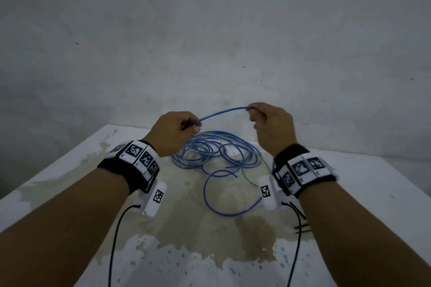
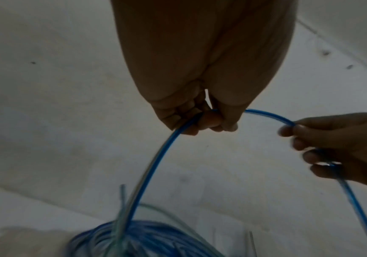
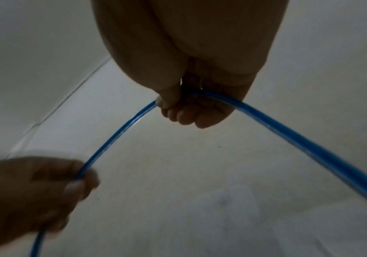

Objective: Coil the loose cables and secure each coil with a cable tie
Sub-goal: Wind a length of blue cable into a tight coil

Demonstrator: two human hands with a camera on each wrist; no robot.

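A blue cable (image 1: 224, 112) arches between my two hands above the table. My left hand (image 1: 184, 124) grips it with curled fingers; the left wrist view shows the cable (image 2: 156, 167) dropping from that fist to the pile. My right hand (image 1: 258, 114) holds the other side, and the cable (image 3: 288, 137) runs out of its fingers down to the right. A loose tangle of blue and greenish cables (image 1: 217, 151) lies on the table beneath the hands, with one big blue loop (image 1: 210, 200) spread toward me. Black cable ties (image 1: 302, 228) lie near my right forearm.
The white table (image 1: 373, 193) carries a large brownish stain (image 1: 198, 228) in its middle. A grey wall (image 1: 210, 30) stands right behind the table's far edge. Thin black leads hang from both wrist cameras.
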